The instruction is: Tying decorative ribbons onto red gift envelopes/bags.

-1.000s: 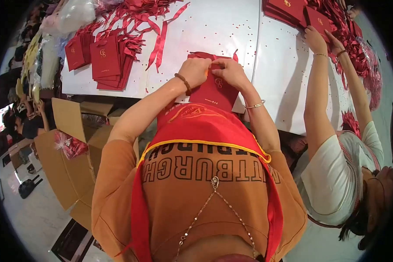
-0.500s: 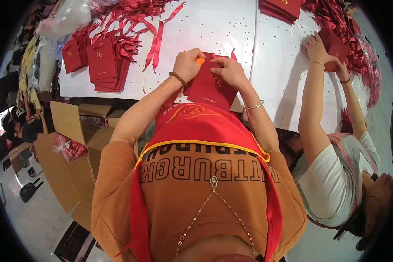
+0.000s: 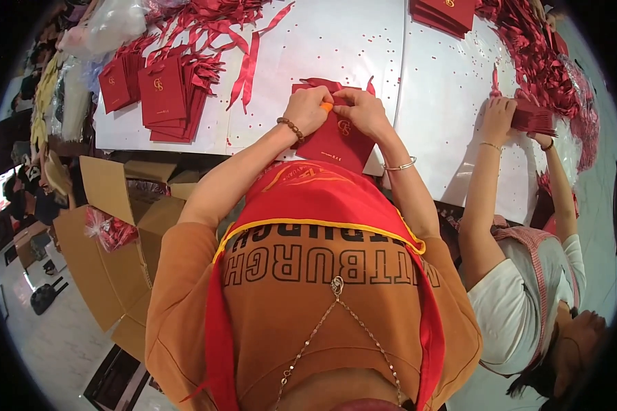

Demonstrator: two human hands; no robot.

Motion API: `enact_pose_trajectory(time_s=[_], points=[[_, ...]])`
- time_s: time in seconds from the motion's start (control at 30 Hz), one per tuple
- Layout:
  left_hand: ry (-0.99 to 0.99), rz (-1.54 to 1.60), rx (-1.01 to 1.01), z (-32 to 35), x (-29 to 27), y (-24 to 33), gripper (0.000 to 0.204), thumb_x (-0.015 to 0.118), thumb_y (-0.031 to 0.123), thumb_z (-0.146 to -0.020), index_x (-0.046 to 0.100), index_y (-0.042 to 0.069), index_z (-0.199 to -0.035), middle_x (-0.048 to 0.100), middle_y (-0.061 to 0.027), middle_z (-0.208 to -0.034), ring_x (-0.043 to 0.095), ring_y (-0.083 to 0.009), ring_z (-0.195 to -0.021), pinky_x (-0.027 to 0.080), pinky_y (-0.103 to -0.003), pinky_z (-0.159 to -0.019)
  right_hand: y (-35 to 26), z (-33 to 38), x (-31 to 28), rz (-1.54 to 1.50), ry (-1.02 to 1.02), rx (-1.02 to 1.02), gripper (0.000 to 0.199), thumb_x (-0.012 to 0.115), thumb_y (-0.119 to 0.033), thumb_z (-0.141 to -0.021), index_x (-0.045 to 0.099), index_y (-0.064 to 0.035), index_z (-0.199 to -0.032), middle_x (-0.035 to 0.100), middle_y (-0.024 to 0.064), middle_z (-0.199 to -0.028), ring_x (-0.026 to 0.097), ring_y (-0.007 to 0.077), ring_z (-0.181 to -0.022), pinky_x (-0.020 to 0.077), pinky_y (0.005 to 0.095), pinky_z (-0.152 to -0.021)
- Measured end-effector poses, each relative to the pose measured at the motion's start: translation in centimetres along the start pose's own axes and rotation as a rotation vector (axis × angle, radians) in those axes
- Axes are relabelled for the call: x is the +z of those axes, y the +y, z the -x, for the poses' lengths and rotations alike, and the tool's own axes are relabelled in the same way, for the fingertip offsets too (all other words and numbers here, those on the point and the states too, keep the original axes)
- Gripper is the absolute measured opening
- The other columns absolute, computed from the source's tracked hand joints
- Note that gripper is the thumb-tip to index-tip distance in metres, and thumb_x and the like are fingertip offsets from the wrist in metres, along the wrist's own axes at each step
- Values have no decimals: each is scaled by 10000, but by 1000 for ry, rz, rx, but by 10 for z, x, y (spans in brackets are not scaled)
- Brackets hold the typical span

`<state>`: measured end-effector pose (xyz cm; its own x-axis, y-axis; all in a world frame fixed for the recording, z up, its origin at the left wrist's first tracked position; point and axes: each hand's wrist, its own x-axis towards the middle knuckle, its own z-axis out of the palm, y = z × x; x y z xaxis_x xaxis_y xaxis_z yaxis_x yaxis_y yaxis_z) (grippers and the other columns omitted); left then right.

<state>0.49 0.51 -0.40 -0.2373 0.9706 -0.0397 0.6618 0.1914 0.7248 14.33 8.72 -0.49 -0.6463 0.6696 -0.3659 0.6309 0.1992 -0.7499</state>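
Fingers of both the left hand [image 3: 310, 108] and right hand [image 3: 360, 113] pinch one red paper bag [image 3: 334, 140] on the white table [image 3: 336, 41].

Bright, even overhead light on a strongly curved fisheye view

The white table [image 3: 336, 41] is nearly washed out, with soft shadows under the forearms and beside the stacked red bags [image 3: 161, 96]; straight edges bow toward the black circular rim, the corners are dark, and the centre is sharp while the margins smear slightly
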Motion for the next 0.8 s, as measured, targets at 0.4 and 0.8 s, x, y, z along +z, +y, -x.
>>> enact_pose_trajectory(time_s=[0.4, 0.8], points=[[62, -304, 230, 4, 11, 11, 81, 539, 42, -734, 550, 25, -812, 592, -172, -690, 594, -340, -650, 464, -436, -576, -10, 4, -2, 182, 43, -18, 262, 627, -273, -746, 645, -163, -983, 662, 58, -881, 627, 243, -800, 461, 355, -738], [-272, -275, 8, -27, -35, -4, 285, 591, 407, -782, 644, 132, -831, 614, -72, -761, 573, -234, -725, 442, -342, -660, -19, 29, 1, 413, 127, -201, 214, 674, -236, -726, 592, -112, -881, 627, 44, -691, 588, 221, -732, 366, 393, -758]])
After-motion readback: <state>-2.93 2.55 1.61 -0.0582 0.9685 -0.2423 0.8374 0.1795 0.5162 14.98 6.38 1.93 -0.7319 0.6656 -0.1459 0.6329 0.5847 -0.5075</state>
